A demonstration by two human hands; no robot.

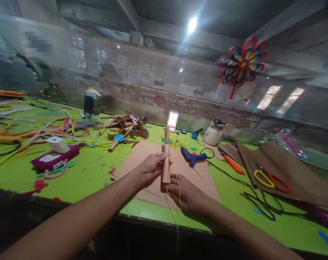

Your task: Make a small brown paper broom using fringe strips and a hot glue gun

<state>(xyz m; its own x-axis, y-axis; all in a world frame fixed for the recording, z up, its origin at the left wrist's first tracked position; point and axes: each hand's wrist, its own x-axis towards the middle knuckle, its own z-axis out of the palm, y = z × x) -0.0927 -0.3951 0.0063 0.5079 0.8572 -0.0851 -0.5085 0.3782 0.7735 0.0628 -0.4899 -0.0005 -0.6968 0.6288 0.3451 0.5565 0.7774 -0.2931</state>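
My left hand (152,167) is closed around the middle of an upright rolled tube of brown paper (166,164). Below it, my right hand (186,195) is closed on the tube's lower end, and thin yellow strands (177,187) hang from there across the fingers. Both hands hover over a sheet of brown cardboard (142,162) lying on the green table (93,169). A blue glue gun (191,156) lies just right of the tube on the cardboard.
Scissors with yellow and red handles (272,180) rest on brown paper at the right, near an orange-handled cutter (233,164) and black cables (258,204). At the left are a white tape roll (58,144), a purple box (54,159) and coloured strips. A pinwheel (243,63) hangs on the mesh wall.
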